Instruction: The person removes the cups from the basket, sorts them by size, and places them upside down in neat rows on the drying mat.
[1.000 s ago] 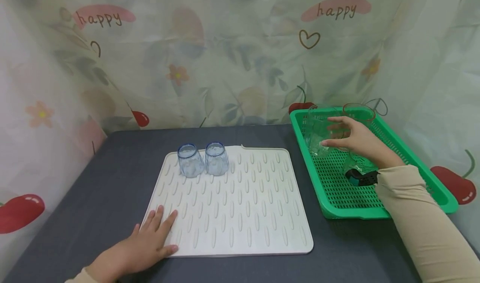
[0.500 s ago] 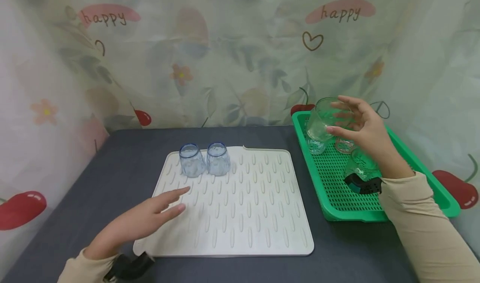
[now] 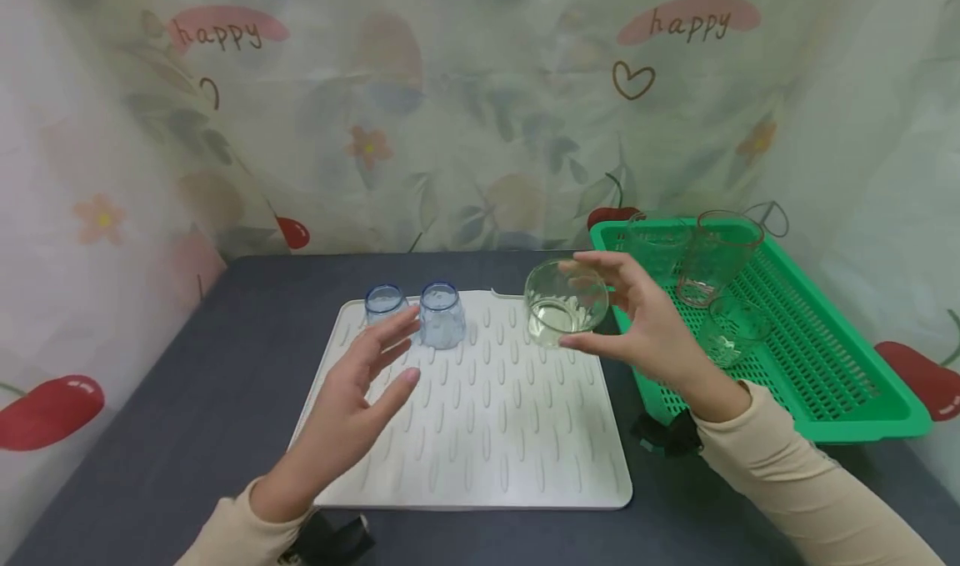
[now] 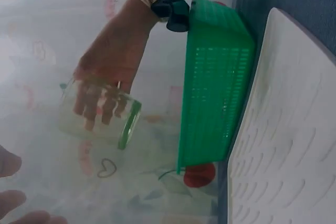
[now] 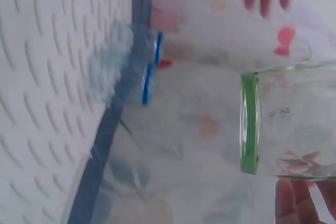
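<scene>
My right hand [image 3: 637, 324] grips a clear glass tumbler [image 3: 551, 308] with a faint green tint, thumb on the near side and fingers on the far side. The glass is held in the air over the back right corner of the white ribbed mat [image 3: 480, 433]. In the right wrist view, the tumbler [image 5: 299, 124] shows a thick green-looking base. My left hand [image 3: 348, 408] hovers over the mat's left part, fingers extended, holding nothing. Just beyond its fingertips stand two blue-rimmed glasses [image 3: 442, 316], one partly hidden by the hand.
To the right sits a green perforated basket [image 3: 825, 428]. Inside it are a pink-rimmed glass [image 3: 716, 257], a greenish tumbler [image 3: 731, 333] and another clear glass [image 3: 656, 245] at the back. A dark tabletop [image 3: 210, 383] surrounds the mat, with a printed curtain [image 3: 480, 132] behind.
My right hand has lifted the tumbler out of the basket and carried it left over the mat. My left hand has risen off the mat and moved forward and right.
</scene>
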Available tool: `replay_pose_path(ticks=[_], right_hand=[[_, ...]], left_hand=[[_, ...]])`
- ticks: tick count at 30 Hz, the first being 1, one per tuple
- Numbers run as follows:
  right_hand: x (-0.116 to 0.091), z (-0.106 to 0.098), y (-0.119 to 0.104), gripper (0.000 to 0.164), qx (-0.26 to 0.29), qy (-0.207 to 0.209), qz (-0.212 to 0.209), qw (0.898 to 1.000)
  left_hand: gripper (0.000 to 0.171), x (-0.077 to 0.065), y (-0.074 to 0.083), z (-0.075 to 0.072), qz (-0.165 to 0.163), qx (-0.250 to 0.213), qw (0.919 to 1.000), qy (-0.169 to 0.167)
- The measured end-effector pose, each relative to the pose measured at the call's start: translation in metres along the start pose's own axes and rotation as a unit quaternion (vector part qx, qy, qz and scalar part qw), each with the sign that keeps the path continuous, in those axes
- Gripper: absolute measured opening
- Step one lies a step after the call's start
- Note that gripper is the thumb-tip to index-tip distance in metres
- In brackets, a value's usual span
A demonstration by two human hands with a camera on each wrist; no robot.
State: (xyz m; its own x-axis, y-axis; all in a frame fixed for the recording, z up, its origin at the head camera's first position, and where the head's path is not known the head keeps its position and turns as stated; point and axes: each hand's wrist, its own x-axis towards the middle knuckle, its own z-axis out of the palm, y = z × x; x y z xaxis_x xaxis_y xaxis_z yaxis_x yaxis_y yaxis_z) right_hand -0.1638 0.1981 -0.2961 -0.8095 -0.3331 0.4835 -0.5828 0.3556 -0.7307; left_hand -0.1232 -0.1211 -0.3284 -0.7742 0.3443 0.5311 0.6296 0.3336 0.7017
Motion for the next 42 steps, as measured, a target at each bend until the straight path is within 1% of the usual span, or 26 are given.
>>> replay_pose_path(ticks=[1, 3, 6, 9, 12, 15, 19, 22, 28, 33, 36, 42], right_hand=[[-0.002, 0.006, -0.001, 0.079, 0.001, -0.005, 0.004, 1.0], [-0.006, 0.017, -0.003, 0.079, 0.011, -0.015, 0.008, 1.0], [-0.01, 0.032, -0.005, 0.079, 0.009, -0.031, 0.007, 0.999], [-0.015, 0.045, -0.004, 0.079, 0.012, -0.053, 0.004, 0.999], [-0.021, 0.056, 0.001, 0.078, 0.024, -0.075, 0.013, 0.997], [-0.027, 0.065, 0.006, 0.076, 0.039, -0.09, 0.032, 0.995], [-0.032, 0.071, 0.011, 0.076, 0.054, -0.096, 0.063, 0.992], [-0.035, 0.073, 0.013, 0.077, 0.065, -0.101, 0.079, 0.99], [-0.037, 0.075, 0.012, 0.077, 0.074, -0.113, 0.089, 0.987], [-0.038, 0.077, 0.012, 0.079, 0.083, -0.118, 0.092, 0.985], [-0.039, 0.078, 0.012, 0.08, 0.088, -0.117, 0.086, 0.985], [-0.041, 0.081, 0.014, 0.08, 0.099, -0.108, 0.054, 0.988]], left_hand=[[0.061, 0.0, 0.002, 0.003, 0.004, -0.002, 1.0, -0.001], [0.062, 0.001, 0.005, 0.01, 0.005, -0.008, 0.9998, -0.015], [0.064, 0.002, 0.009, 0.019, -0.01, -0.011, 0.9987, -0.05], [0.064, 0.002, 0.009, 0.028, -0.018, -0.018, 0.9968, -0.075], [0.066, 0.001, 0.007, 0.035, -0.02, -0.022, 0.9954, -0.091], [0.068, -0.001, 0.005, 0.042, -0.03, -0.029, 0.9941, -0.1], [0.069, -0.004, 0.001, 0.049, -0.047, -0.04, 0.993, -0.101], [0.072, -0.006, -0.004, 0.053, -0.052, -0.045, 0.9926, -0.099], [0.08, -0.007, -0.009, 0.056, -0.059, -0.04, 0.9923, -0.102], [0.081, -0.007, -0.012, 0.056, -0.056, -0.032, 0.9929, -0.1], [0.08, -0.007, -0.013, 0.056, -0.049, -0.03, 0.9939, -0.094], [0.078, -0.007, -0.014, 0.054, -0.012, -0.028, 0.9969, -0.072]])
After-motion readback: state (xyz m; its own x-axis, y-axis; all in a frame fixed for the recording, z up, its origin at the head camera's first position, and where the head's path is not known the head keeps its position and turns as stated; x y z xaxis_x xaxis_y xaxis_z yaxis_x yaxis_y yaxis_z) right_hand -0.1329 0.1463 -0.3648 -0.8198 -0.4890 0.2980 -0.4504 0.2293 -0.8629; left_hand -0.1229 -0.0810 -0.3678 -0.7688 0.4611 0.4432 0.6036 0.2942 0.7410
